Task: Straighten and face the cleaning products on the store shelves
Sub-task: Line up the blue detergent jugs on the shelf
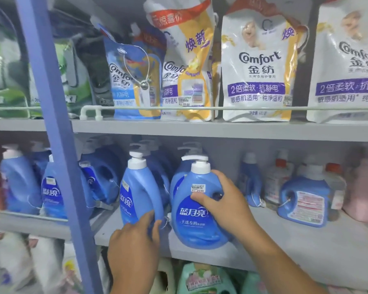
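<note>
Two bare forearms reach up and forward from the bottom edge. The left hand (136, 236) is raised with fingers extended close together, fingertips touching the lower side of a blue bottle (136, 196). The right hand (223, 200) grips the shoulder of another blue bottle (198, 221), thumb across its front and fingers curled around its side.

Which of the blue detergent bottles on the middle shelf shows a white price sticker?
The blue pump-top bottle held by the right hand; its sticker sits just below the neck. The neighbouring blue bottle at the left hand shows none.
</note>
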The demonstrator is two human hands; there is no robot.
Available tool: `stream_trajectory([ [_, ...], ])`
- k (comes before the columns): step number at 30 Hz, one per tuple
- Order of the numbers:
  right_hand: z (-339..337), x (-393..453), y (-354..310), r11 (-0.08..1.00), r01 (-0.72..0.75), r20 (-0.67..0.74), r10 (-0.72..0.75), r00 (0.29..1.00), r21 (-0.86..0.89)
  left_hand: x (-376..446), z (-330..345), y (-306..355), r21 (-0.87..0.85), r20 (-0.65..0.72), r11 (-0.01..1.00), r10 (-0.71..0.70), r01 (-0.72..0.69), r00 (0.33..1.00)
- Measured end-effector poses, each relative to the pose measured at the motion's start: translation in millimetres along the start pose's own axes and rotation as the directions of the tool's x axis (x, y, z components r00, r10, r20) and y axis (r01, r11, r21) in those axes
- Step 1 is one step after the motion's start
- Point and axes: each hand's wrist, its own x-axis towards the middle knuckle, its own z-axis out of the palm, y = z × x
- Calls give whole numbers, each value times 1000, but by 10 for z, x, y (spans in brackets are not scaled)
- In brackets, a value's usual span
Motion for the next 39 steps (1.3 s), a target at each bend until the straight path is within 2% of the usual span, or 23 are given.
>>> stream_trajectory([
  [4, 205, 132, 57, 995, 9, -83, -17, 996, -97, 19, 67, -37, -52, -39, 997, 50, -52, 998],
  [6, 286, 193, 118, 985, 16, -142, -41, 989, -171, 11, 168, -172, -284, -64, 959, -21, 2, 998],
  [8, 337, 228, 182, 975, 24, -181, -65, 981, -219, 37, 219, -382, -564, -33, 823, -108, 71, 994],
  [9, 351, 243, 206, 974, 25, -193, -70, 979, -227, 70, 216, -491, -637, -79, 770, -120, 42, 990],
  [11, 362, 271, 231, 970, 32, -217, -86, 973, -240, 193, 198, -668, -649, -195, 761, -160, -5, 968],
  [12, 357, 293, 233, 969, 33, -226, -91, 970, -246, 273, 211, -730, -656, -181, 755, -187, 24, 966],
  [15, 330, 339, 222, 977, 24, -215, -71, 974, -212, 470, 281, -795, -684, 92, 711, -136, 162, 986],
  [17, 308, 279, 256, 984, 46, -188, -79, 979, -172, 533, 325, -772, -697, 176, 698, -57, 165, 983],
  [21, 378, -10, 466, 992, 6, -113, -20, 993, -124, 577, 454, -776, -644, 91, 739, -180, 196, 979],
  [24, 490, -127, 557, 999, -2, -141, -5, 990, -50, 585, 492, -715, -507, -8, 828, -282, 239, 959],
  [26, 555, -143, 557, 999, -4, -153, -3, 988, -42, 590, 515, -724, -467, -33, 848, -301, 251, 953],
  [32, 646, -178, 544, 1000, 2, -181, -4, 984, -12, 583, 693, -935, -635, 26, 743, -252, 210, 967],
  [36, 710, -237, 512, 1000, -20, -267, 14, 964, -20, 618, 740, -1030, -700, 96, 669, -258, 250, 961],
  [39, 712, -246, 486, 999, -32, -269, 25, 963, -23, 703, 781, -1068, -725, 183, 629, -219, 282, 958],
])
